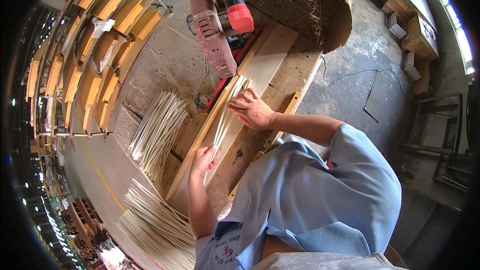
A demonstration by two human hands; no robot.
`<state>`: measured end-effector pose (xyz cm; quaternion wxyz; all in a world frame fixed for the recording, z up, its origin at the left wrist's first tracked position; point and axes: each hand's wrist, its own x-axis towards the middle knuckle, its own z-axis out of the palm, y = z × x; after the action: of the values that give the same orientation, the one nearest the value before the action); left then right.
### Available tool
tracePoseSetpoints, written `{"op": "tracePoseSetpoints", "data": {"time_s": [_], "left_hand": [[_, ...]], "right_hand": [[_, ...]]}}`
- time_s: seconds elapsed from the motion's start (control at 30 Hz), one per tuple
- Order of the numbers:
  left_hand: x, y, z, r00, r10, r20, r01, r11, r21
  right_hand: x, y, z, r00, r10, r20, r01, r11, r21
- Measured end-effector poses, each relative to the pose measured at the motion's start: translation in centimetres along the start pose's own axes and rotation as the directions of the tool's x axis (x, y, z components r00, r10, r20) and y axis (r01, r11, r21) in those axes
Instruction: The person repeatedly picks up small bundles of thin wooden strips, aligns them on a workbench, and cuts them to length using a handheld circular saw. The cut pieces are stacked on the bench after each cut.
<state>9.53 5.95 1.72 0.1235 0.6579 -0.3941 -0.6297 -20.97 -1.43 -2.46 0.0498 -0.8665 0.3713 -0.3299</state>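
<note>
A bundle of thin pale wooden strips [224,124] lies slantwise along a wooden fence [204,131] on the workbench. My left hand [204,161] is closed around the near end of the bundle. Farther up, my right hand [252,110] grips the same strips from above with curled fingers, close to their far ends. Just beyond those ends stands a power saw with a dusty reddish guard [214,35] and a red and black handle [235,2]. The blade is hidden from here.
Two piles of similar strips lie left of the fence, one beside the saw [159,127] and one nearer me [152,225]. An open cardboard box [310,5] stands behind the saw. A rack of curved wooden parts [95,60] is at far left; a cable [350,74] crosses the floor at right.
</note>
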Motion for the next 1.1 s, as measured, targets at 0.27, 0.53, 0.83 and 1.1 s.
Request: {"op": "tracePoseSetpoints", "data": {"time_s": [0.27, 0.53, 0.83, 1.1], "left_hand": [[-0.1, 0.1, 0.2, 1.0, 0.03, 0.01, -0.03, 0.998, 0.048], [0.0, 0.2, 0.0, 1.0, 0.019, 0.008, -0.02, 0.999, 0.038], [0.1, 0.8, -0.3, 0.997, -0.054, 0.055, 0.056, 0.998, -0.022], [0.6, 0.6, -0.8, 0.994, -0.066, 0.083, 0.067, 0.998, -0.004]], "right_hand": [[0.4, -0.1, 0.7, 0.996, 0.047, 0.07, -0.045, 0.998, -0.04], [0.5, -0.1, 0.9, 0.999, 0.028, 0.028, -0.029, 0.999, 0.026], [0.2, -0.1, 0.7, 0.997, 0.079, 0.011, -0.079, 0.997, -0.022], [0.8, -0.3, 0.3, 0.991, 0.115, 0.062, -0.112, 0.993, -0.042]]}}
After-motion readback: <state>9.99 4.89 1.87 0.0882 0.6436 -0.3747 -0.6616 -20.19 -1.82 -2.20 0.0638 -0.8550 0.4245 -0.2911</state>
